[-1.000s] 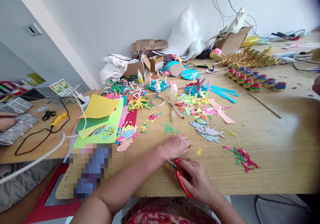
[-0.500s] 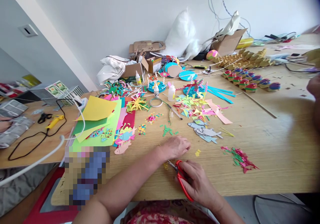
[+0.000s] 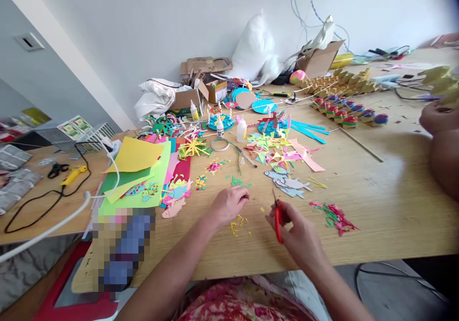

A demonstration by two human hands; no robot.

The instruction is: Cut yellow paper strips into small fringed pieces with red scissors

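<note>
My right hand (image 3: 299, 232) is closed around red-handled scissors (image 3: 277, 218), which point up and away from me over the wooden table (image 3: 380, 201). My left hand (image 3: 229, 204) is to their left, fingers curled in a pinch just above the table; what it holds is too small to make out. Small yellow paper scraps (image 3: 236, 225) lie between my two hands. Grey paper fish (image 3: 289, 183) lie just beyond the scissors.
Coloured paper sheets (image 3: 138, 168) are stacked at left. Glue bottles (image 3: 241, 130), paper cut-outs and boxes (image 3: 201, 96) crowd the back. Pink and green shreds (image 3: 335, 214) lie at right. Another person's arm (image 3: 442, 139) is at the right edge. Black scissors (image 3: 57, 169) and cables lie far left.
My right hand has lifted the scissors from flat on the table to upright. My left hand has drawn left, uncovering yellow scraps. The view has shifted slightly.
</note>
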